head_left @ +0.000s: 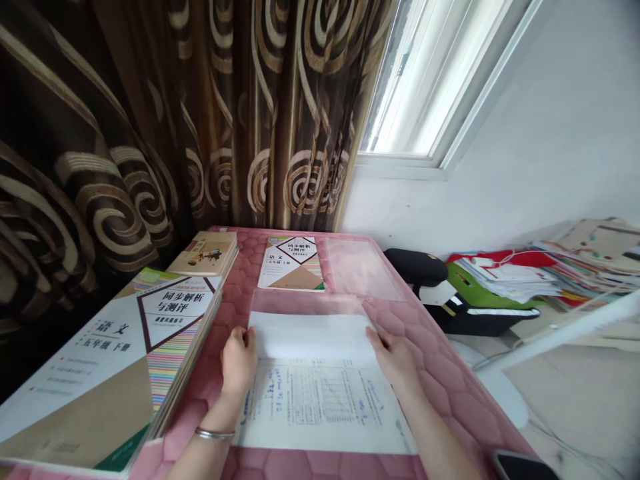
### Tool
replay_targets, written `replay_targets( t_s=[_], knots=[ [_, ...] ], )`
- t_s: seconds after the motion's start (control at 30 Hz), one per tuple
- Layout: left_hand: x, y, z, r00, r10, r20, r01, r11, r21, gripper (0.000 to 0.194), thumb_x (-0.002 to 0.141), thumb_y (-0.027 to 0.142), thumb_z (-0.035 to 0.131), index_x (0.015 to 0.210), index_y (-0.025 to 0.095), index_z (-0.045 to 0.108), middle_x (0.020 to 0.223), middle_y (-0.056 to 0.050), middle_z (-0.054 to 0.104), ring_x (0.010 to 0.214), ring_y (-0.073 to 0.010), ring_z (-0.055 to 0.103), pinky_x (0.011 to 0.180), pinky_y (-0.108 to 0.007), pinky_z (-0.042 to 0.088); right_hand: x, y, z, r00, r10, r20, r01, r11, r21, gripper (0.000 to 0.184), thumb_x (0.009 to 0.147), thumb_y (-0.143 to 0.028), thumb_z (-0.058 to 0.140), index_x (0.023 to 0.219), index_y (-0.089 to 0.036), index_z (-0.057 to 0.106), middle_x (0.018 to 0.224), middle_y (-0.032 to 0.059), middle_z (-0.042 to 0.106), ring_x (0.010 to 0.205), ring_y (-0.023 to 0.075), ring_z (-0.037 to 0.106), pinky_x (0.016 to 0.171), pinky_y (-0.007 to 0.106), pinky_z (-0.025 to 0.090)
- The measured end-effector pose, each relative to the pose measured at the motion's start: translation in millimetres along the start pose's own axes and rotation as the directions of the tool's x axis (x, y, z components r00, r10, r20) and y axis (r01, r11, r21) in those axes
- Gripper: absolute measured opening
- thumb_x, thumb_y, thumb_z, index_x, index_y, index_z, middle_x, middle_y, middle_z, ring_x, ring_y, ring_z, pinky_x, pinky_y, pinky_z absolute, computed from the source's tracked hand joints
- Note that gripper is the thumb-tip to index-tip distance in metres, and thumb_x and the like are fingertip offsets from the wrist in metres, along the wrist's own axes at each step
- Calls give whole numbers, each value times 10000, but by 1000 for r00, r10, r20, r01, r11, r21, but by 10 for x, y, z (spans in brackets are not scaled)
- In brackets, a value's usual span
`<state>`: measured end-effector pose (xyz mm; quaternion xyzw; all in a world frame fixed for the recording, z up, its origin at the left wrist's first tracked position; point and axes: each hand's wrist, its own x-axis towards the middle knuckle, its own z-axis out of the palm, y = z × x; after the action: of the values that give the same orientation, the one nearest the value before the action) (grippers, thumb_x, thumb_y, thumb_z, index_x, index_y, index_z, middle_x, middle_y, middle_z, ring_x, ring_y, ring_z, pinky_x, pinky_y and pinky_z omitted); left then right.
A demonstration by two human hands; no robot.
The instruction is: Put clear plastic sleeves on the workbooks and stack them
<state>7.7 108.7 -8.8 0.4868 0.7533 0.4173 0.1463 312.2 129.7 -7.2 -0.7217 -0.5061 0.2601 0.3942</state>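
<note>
An open workbook lies in front of me, its lower page printed with text and a table and marked with blue handwriting. Its upper part is a plain white sheet. My left hand pinches the left edge near the top, and a silver bangle circles that wrist. On the opposite edge, my right hand grips the book between thumb and fingers. A clear plastic sheet shows just beyond the book's top edge; whether it is attached cannot be seen.
A stack of large workbooks stands at left, with smaller tan books behind. A thin workbook and another clear sheet lie farther back on the pink table. A dark phone-like object sits at the right edge.
</note>
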Motion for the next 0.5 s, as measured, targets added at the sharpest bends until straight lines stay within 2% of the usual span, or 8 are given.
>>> replay_targets(
  t_s=[0.07, 0.17, 0.3, 0.5],
  knots=[
    [-12, 18, -31, 1000, -19, 5, 20, 999, -44, 247, 821, 358, 421, 610, 230, 420, 564, -10, 553, 542, -153, 504, 550, -247, 335, -51, -6, -39, 999, 30, 20, -32, 995, 91, 417, 675, -600, 515, 667, -202, 636, 617, 51, 679, 647, 257, 644, 533, 307, 454],
    [-32, 25, -77, 999, -35, 0, 35, 994, -100, 234, 798, 357, 416, 602, 230, 430, 569, -9, 560, 565, -161, 519, 564, -250, 356, -93, -10, -55, 1000, 9, 6, -10, 992, 128, 387, 677, -581, 530, 603, -208, 600, 577, 27, 643, 604, 233, 612, 505, 297, 437],
    [-33, 0, -85, 999, -45, 18, 47, 992, -121, 226, 770, 385, 449, 614, 223, 480, 597, -25, 592, 585, -172, 535, 580, -261, 373, -67, -25, -40, 1000, 9, -11, -9, 999, 47, 390, 657, -574, 528, 492, -222, 524, 482, 18, 567, 531, 209, 559, 481, 298, 396],
    [1, -1, -26, 999, -47, 9, 47, 999, -25, 244, 783, 411, 450, 623, 228, 466, 608, -39, 593, 578, -183, 531, 585, -274, 346, 30, 14, 22, 999, -28, -26, 25, 994, -107, 382, 671, -564, 498, 482, -234, 533, 459, 33, 567, 526, 227, 571, 501, 318, 388]
  ],
)
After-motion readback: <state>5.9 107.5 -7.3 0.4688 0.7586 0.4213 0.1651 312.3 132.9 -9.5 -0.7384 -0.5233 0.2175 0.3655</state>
